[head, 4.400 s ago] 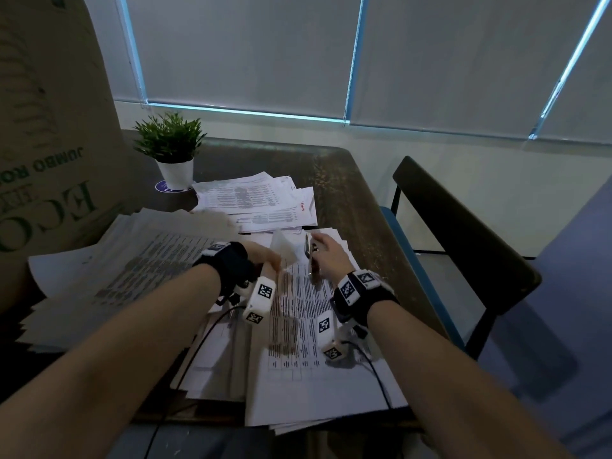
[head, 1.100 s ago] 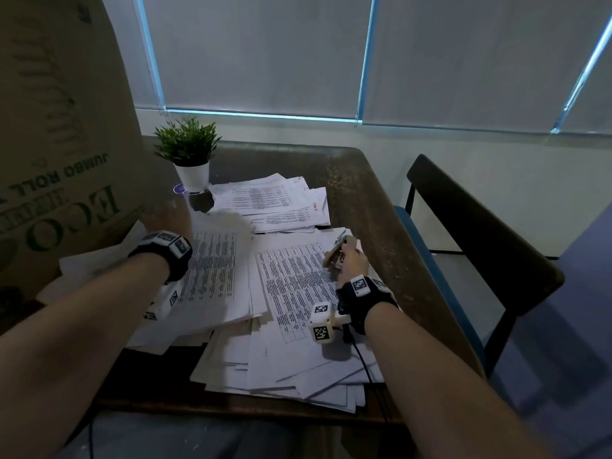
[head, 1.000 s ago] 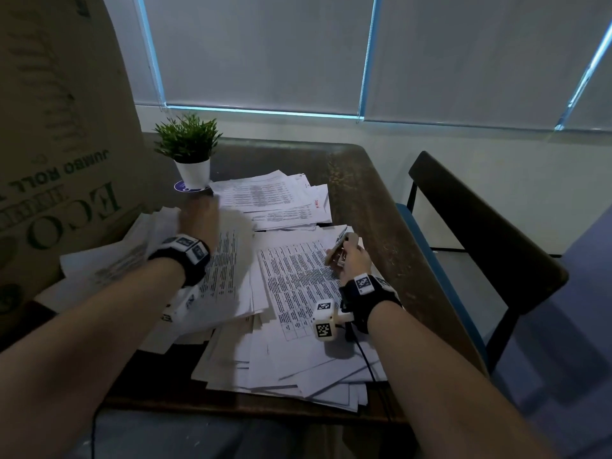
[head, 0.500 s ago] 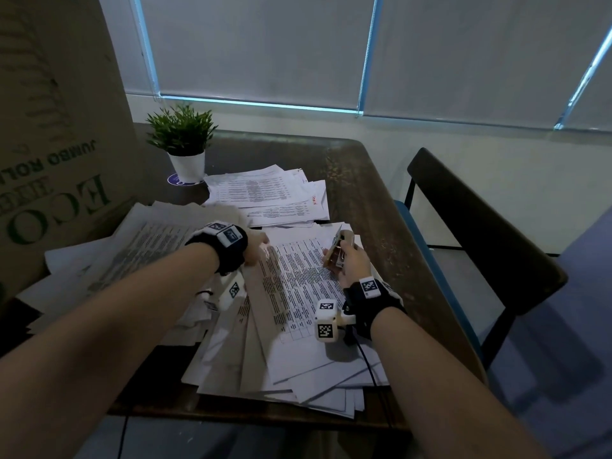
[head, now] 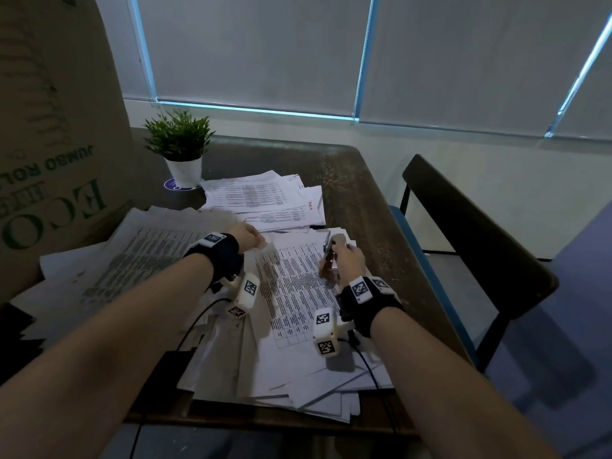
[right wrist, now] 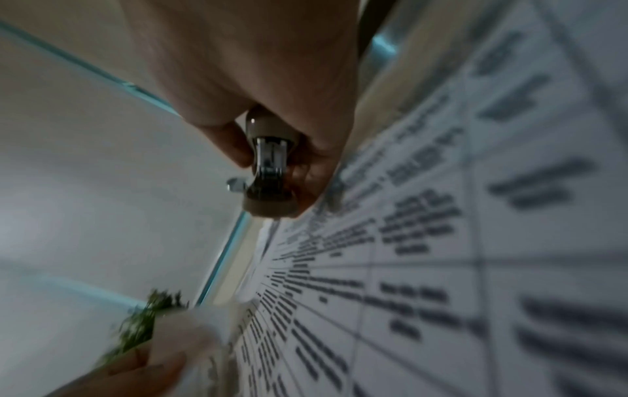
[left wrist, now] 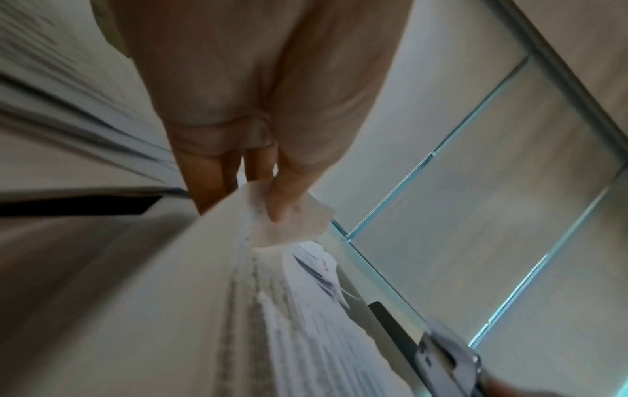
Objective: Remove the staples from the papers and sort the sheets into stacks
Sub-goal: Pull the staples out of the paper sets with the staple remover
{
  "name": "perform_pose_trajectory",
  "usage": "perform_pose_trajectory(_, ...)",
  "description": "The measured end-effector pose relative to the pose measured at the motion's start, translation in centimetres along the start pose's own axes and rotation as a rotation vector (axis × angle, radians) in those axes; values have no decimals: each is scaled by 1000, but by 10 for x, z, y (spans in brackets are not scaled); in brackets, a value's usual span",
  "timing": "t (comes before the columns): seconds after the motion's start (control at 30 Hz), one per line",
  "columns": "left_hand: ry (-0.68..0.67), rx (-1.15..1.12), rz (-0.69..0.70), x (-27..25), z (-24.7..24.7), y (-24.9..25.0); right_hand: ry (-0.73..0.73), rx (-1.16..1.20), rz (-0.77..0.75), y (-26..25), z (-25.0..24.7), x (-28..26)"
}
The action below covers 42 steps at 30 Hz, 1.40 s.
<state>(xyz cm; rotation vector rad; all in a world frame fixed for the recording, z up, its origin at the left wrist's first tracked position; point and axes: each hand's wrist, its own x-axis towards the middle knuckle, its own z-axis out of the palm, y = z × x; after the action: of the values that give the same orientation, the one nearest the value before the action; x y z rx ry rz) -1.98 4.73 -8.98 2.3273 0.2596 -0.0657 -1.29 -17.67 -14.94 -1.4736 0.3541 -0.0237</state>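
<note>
While left hand (left wrist: 268,150) pinches sheet corner (left wrist: 292,217) | right hand (right wrist: 271,88) grips staple remover (right wrist: 270,172)

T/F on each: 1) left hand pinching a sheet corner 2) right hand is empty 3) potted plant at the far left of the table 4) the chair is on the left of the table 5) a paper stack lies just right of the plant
1. True: the left hand pinches the top corner of the printed sheet.
2. False: the right hand grips the staple remover.
3. True: the potted plant stands at the table's far left.
4. False: the chair is on the right.
5. True: the far stack lies there.
</note>
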Motion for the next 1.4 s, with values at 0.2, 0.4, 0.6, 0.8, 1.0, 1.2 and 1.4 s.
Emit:
perform_pose_trajectory(0.2,-176,-279,-14,-2,-5,-21,-213,-269,-128,-45,5,-27)
perform_pose_trajectory(0.4,-349,-239,61,-20,6,-8,-405,-777,-260,-64,10,-45)
perform_pose_trajectory(0.6,-48,256,100,-25,19,-3,-507,-1182,-396,-52,4,-55)
perform_pose_trajectory(0.8,-300,696,190,-33,44,6,-524,-1303,-598,-41,11,-62)
perform_pose_trajectory(1.0,-275,905,137,-37,51,9,-424,-1413,-622,-28,25,-64)
perform_pose_trajectory(1.2,-295,931,132,-44,50,15,-364,-1471,-592,-17,46,-65)
perform_pose_trajectory(1.4,-280,966,118,-61,41,28,-261,-1489,-496,-7,70,-56)
